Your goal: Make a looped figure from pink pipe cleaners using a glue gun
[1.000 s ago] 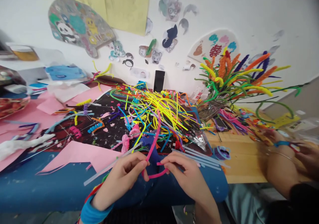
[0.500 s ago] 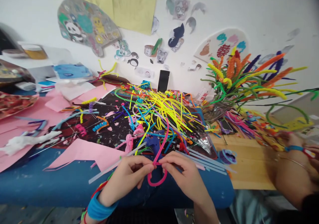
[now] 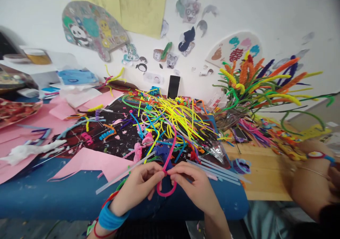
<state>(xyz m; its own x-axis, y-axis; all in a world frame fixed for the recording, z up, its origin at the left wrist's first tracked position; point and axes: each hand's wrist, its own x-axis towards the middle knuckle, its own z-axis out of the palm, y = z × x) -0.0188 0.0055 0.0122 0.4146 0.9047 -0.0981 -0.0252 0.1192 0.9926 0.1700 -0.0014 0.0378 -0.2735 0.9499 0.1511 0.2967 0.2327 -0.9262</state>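
Observation:
A bright pink pipe cleaner [image 3: 166, 194] is bent into a loop, its free end curving up over the pile. My left hand [image 3: 145, 186] pinches it on the left side of the crossing, and my right hand [image 3: 191, 183] pinches it on the right. The loop hangs below the fingertips, which nearly meet. Just behind them lies a blue glue gun [image 3: 165, 153]. Translucent glue sticks [image 3: 215, 172] lie beyond my right hand, and another glue stick [image 3: 124, 174] slants past my left hand.
Many yellow pipe cleaners [image 3: 175, 115] heap up mid-table, before a propped phone [image 3: 174, 86]. Cut pink paper [image 3: 90, 164] lies at left. A bunch of fuzzy pipe-cleaner stems [image 3: 255, 79] stands at right. Another person's arm [image 3: 309, 182] rests over the wooden table [image 3: 260, 182].
Both my hands still pinch the pink pipe cleaner; its upright end has swung slightly left. The other person's hand at right has shifted toward the right edge.

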